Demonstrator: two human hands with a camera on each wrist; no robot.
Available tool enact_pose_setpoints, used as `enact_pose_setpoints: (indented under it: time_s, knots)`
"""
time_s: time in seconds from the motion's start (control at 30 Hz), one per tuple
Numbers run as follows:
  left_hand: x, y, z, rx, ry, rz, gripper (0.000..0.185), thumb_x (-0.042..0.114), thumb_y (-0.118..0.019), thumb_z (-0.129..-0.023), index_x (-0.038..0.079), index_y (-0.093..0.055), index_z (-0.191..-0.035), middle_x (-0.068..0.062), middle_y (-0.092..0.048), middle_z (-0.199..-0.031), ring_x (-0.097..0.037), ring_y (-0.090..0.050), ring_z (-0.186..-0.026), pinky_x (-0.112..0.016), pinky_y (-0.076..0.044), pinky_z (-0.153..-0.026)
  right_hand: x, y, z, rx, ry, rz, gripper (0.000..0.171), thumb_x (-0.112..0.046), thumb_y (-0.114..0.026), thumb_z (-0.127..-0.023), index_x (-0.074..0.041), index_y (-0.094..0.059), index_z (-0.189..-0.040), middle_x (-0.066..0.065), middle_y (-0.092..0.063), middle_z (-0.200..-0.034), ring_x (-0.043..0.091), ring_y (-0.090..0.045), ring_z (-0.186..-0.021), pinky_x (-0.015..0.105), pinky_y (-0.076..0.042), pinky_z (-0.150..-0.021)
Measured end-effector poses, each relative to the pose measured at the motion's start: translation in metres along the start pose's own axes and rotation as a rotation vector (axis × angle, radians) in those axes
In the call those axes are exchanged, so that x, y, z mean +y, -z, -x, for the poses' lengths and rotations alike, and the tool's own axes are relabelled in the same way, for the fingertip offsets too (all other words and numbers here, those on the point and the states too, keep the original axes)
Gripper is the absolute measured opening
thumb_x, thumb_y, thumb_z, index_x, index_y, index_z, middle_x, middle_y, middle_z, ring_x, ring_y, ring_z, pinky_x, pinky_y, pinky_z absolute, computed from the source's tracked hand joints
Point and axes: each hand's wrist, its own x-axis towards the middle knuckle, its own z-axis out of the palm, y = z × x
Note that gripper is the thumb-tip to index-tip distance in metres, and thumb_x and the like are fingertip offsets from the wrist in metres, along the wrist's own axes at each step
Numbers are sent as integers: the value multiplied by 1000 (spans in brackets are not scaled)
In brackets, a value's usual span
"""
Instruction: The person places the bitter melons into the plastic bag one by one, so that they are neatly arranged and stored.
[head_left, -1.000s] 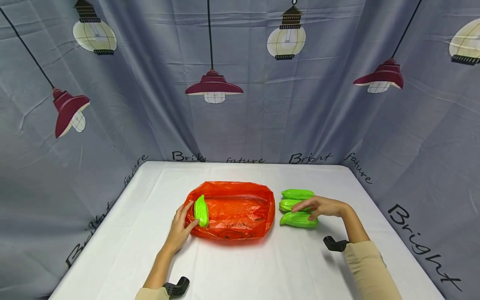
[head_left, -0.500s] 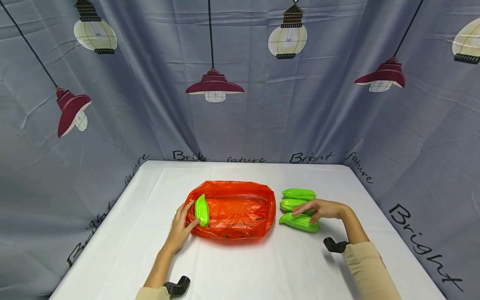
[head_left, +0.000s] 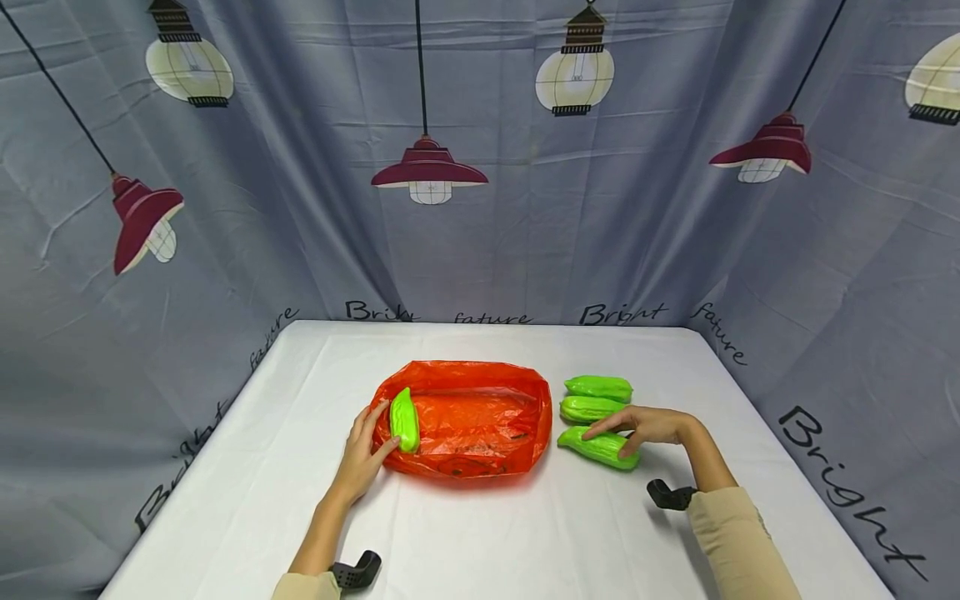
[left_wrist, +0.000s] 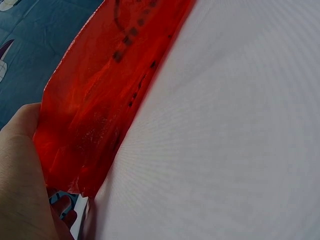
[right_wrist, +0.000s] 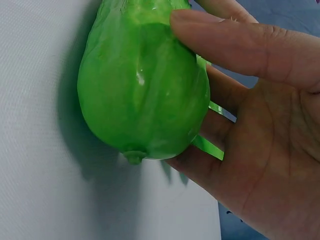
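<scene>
Over the last second the right hand [head_left: 643,427] has come down and curled thumb and fingers round the nearest green gourd [head_left: 597,446], which has turned and slid slightly on the tabletop [head_left: 480,533], so a lift looks ready. The left hand [head_left: 365,454] still pinches the orange bag [head_left: 468,421] rim against another gourd [head_left: 403,420].

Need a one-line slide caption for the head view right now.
Left hand holds a green vegetable at the orange bag mouth; right hand grips the nearest vegetable of three.
</scene>
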Motion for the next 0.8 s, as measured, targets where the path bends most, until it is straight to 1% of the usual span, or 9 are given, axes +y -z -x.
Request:
enact_pose_setpoints:
  time_s: [0.13, 0.37, 0.47, 0.7, 0.8]
  knots:
    - [0, 0, 0, -4, 5, -4, 62, 30, -60, -88, 17, -34, -143, -21, -25, -143, -45, -26, -127, -68, -22, -93, 2, -1, 1, 15, -2, 15, 56, -5, -67, -76, -12, -55, -130, 7, -44, -139, 16, -35, -129, 56, -21, -103]
    - [0, 0, -1, -9, 15, 0, 62, 31, -60, -89, 18, -34, -143, -21, -24, -143, -45, -26, -127, -68, -22, -93, 3, -6, 0, 62, 11, 16, 55, -8, -69, -77, -12, -54, -130, 4, -45, -138, 14, -36, -128, 51, -26, -101]
    - [0, 1, -1, -11, 18, 1, 63, 31, -60, -88, 18, -33, -143, -21, -23, -144, -46, -25, -127, -69, -22, -93, 3, -9, -1, 89, 5, 4, 55, -8, -70, -77, -13, -55, -130, 2, -45, -138, 17, -36, -128, 50, -26, -101]
    - [0, 1, -1, -11, 22, 1, 63, 32, -61, -88, 18, -34, -143, -21, -24, -143, -45, -25, -128, -68, -21, -93, 4, -21, -3, 169, 18, -12, 55, -14, -71, -79, -12, -54, -131, 7, -43, -140, 33, -35, -127, 56, -30, -99]
    - [1, 1, 0, -9, 20, 5, 62, 31, -60, -88, 18, -34, -143, -21, -25, -143, -44, -26, -128, -67, -21, -94, 5, -27, -5, 192, 51, -16, 54, -15, -70, -81, -13, -53, -132, 6, -43, -140, 32, -36, -127, 57, -29, -99]
